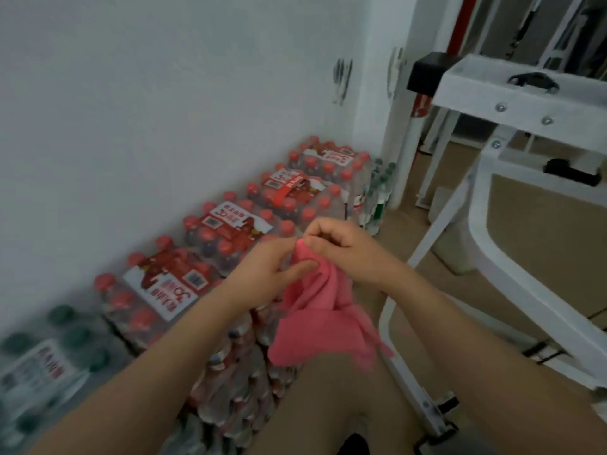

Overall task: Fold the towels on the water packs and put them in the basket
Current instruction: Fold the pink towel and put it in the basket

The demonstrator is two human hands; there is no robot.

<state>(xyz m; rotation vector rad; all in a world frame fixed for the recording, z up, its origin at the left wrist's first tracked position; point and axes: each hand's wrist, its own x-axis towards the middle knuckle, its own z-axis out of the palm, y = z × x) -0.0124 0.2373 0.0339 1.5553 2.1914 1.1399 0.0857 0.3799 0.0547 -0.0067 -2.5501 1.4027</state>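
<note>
Shrink-wrapped packs of red-capped water bottles (230,231) line the white wall on my left; a white metal frame (492,257) crowds my right, bare tan floor (404,238) between.

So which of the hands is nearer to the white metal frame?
Right. The right hand pinches the top of the pink towel, on the side of the white metal frame. The left hand, also gripping the towel, sits farther off, over the water packs.

Towel (315,310) plain pink; water packs (230,224) red caps w/ red-white labels; wall (147,93) white.
</note>
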